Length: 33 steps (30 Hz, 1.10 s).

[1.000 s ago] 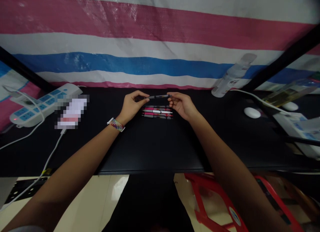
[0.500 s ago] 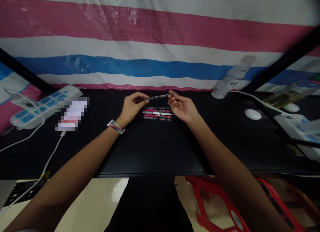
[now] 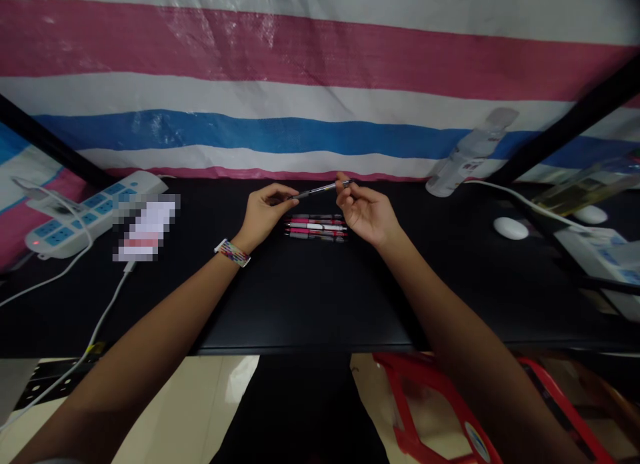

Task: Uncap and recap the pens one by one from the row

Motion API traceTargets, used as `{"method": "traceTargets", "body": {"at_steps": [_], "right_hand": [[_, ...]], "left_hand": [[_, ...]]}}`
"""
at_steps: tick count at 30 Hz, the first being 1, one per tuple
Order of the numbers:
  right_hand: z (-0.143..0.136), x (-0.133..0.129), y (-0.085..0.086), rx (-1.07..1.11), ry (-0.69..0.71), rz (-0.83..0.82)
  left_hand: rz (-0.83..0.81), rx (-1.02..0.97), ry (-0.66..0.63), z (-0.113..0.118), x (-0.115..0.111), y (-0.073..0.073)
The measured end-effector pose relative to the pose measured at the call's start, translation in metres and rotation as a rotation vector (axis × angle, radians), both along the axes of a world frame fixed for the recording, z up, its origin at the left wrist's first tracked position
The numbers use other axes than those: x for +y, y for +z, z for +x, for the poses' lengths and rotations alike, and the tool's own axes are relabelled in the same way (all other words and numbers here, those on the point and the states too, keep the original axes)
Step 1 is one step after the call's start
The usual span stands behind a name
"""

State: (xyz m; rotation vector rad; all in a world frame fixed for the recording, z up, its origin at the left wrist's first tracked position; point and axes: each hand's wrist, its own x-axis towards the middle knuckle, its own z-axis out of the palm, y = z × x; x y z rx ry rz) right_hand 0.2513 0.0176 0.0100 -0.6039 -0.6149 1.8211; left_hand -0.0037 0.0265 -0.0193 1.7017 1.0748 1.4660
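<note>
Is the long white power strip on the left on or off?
The power strip looks on: a small red light glows at its near end.

Just beyond the row of pens (image 3: 316, 228), our left hand (image 3: 265, 212) covers one end of the held pen (image 3: 320, 189). Left of the row, pixelation masks a cabled device (image 3: 148, 229). Right of the row, we cannot read the pale-capped bottle (image 3: 466, 159), and the lower edge crops a red stool (image 3: 406, 401).
</note>
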Motion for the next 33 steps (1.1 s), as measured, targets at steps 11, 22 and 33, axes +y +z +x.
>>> {"method": "traceTargets", "body": {"at_steps": [11,22,33], "right_hand": [[-0.004,0.003,-0.006,0.038,-0.021,0.012],[-0.007,-0.003,0.0,-0.062,-0.052,-0.004],[-0.012,-0.009,0.003,-0.04,-0.032,-0.01]], "left_hand": [[-0.035,-0.007,0.0,0.0,-0.001,0.002],[-0.041,-0.001,0.018,0.0,0.001,-0.001],[-0.048,-0.018,0.005,0.0,0.002,-0.003]]}}
